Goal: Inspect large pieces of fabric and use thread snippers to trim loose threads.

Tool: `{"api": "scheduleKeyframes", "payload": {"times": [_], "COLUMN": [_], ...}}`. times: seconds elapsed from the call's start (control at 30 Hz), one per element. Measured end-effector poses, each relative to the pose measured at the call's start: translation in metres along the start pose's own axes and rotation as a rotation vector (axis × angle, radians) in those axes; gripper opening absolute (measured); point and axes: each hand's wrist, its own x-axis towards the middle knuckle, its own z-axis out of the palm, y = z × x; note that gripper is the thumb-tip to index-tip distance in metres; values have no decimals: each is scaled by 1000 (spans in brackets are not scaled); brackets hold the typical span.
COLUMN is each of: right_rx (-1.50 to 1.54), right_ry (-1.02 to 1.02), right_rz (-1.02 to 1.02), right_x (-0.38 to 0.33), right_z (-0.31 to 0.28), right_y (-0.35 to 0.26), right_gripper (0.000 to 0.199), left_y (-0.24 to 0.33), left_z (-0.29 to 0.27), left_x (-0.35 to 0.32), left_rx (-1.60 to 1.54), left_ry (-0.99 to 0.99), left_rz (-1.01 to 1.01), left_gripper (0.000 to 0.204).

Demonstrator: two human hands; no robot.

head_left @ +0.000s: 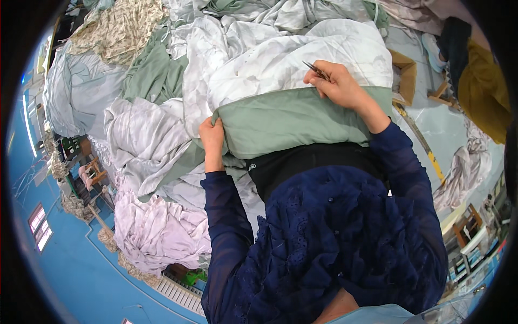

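A wide piece of fabric lies across my lap, with a sage-green band [302,116] nearest me and a white printed part [302,59] beyond it. My left hand [211,135] is closed on the left end of the green band, pinching its corner between thumb and fingers. Over the band's far edge, toward the right, my right hand [337,86] is wrapped round a small pair of thread snips [315,70]. Their pointed tips stick out to the upper left, above the white cloth. The palm hides the rest of the snips.
Heaps of pale printed fabric [145,129] spread out to the left, with lilac cloth [156,227] lower down. A floral beige cloth [116,29] lies at the far left. On the right are a cardboard box [404,78], a yellow-and-black strip [421,140] and another person's mustard clothing [483,92].
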Motion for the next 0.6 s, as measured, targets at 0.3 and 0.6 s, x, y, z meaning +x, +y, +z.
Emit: {"api": "scheduleKeyframes", "payload": {"times": [0.3,0.6], "right_rx": [-199,-232], "right_ry": [-76,338], "right_rz": [-19,91], "right_x": [-9,-83], "right_z": [-23,-164], "right_y": [15,13], "right_gripper": [4,4], "left_y": [-9,-9], "left_z": [3,2], "left_x": [7,4], "left_rx": [10,-37], "left_ry": [2,2], "left_rz": [2,-17], "left_gripper": [21,21]}}
